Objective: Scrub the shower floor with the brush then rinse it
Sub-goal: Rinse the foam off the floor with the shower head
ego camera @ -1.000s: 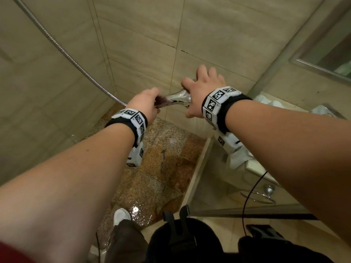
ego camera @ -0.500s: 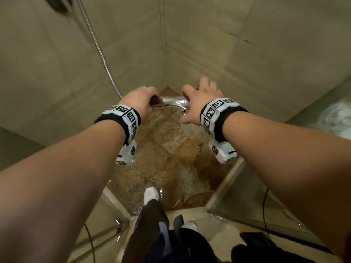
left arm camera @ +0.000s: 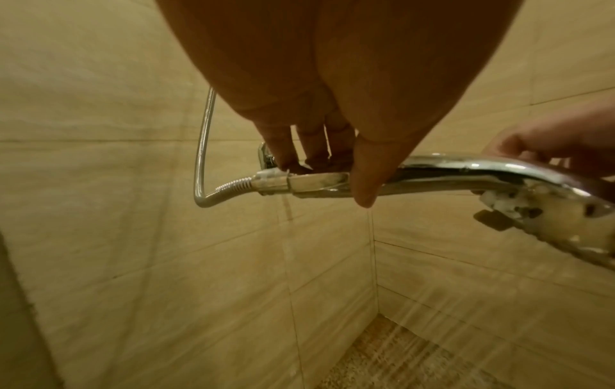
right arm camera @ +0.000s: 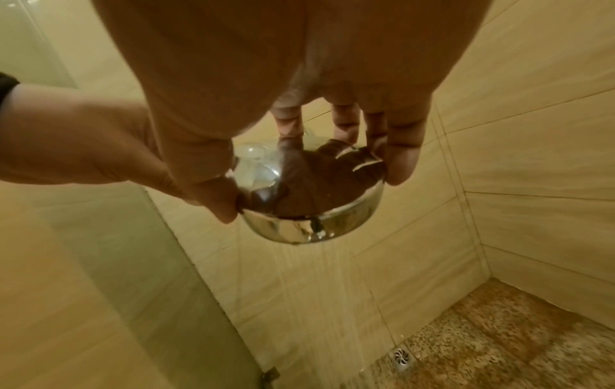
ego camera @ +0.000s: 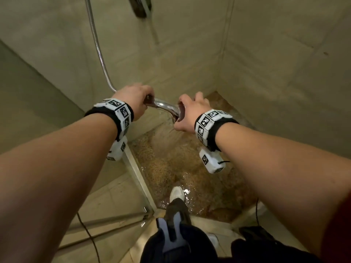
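Note:
A chrome hand shower [ego camera: 166,106] is held level over the brown speckled shower floor [ego camera: 171,164]. My left hand [ego camera: 135,100] grips its handle [left arm camera: 319,184] close to where the metal hose [ego camera: 97,48] joins. My right hand [ego camera: 191,112] curls over the round spray head [right arm camera: 309,202], thumb and fingers on its rim. Water streams down from the head onto the wet floor [right arm camera: 499,339]. No brush is in view.
Beige tiled walls [ego camera: 266,63] close the stall on two sides. A glass panel with a metal sill [ego camera: 138,175] runs along the left. A round drain [right arm camera: 402,358] sits near the wall. My white shoe [ego camera: 176,193] stands on the wet floor. A wall fitting [ego camera: 140,6] hangs above.
The view has swung left, bringing the stall's corner and the wall fitting into sight. Both hands kept hold of the hand shower, which now slopes down toward the right.

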Tool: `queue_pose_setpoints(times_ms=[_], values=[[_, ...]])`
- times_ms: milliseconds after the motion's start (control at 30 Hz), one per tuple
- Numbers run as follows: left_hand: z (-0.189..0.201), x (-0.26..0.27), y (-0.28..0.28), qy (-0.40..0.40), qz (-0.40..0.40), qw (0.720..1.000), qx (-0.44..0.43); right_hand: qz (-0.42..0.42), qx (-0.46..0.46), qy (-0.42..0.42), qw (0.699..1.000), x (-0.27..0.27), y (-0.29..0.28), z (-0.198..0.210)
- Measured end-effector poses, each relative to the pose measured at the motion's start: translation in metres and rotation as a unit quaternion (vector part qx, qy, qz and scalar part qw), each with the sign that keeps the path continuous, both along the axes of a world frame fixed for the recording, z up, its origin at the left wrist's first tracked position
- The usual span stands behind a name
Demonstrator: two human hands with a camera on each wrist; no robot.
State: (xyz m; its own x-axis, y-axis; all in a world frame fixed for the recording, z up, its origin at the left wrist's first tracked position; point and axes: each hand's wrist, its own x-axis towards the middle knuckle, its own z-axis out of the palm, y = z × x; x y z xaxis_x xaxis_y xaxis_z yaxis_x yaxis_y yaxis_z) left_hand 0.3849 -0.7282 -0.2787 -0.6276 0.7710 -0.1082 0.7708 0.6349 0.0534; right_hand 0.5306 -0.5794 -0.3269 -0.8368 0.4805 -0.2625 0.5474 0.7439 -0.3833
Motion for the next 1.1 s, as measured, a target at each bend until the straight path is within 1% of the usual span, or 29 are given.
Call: queue_pose_setpoints(times_ms=[233, 400, 633, 800, 933, 1100], values=[[0.027, -0.019, 0.017, 0.039, -0.021, 0.999, 0.022, 0.002, -0.009, 0.042, 0.999, -0.02, 0.019, 0.014], [0.021, -0.04, 0.048, 0.038, -0.04, 0.998, 0.03, -0.007, 0.003, 0.043, 0.999, -0.037, 0.048, 0.01], [-0.004, -0.089, 0.134, -0.004, -0.062, 0.996, 0.069, -0.032, 0.079, 0.04, 0.996, -0.073, 0.132, 0.013], [-0.013, -0.122, 0.201, -0.025, -0.092, 0.991, 0.096, -0.048, 0.135, 0.012, 0.99, -0.098, 0.195, 0.026], [-0.014, -0.141, 0.247, -0.053, -0.115, 0.985, 0.12, -0.052, 0.171, 0.0, 0.984, -0.111, 0.241, 0.043], [-0.008, -0.148, 0.293, -0.069, -0.135, 0.977, 0.15, -0.051, 0.219, -0.012, 0.974, -0.111, 0.282, 0.072]])
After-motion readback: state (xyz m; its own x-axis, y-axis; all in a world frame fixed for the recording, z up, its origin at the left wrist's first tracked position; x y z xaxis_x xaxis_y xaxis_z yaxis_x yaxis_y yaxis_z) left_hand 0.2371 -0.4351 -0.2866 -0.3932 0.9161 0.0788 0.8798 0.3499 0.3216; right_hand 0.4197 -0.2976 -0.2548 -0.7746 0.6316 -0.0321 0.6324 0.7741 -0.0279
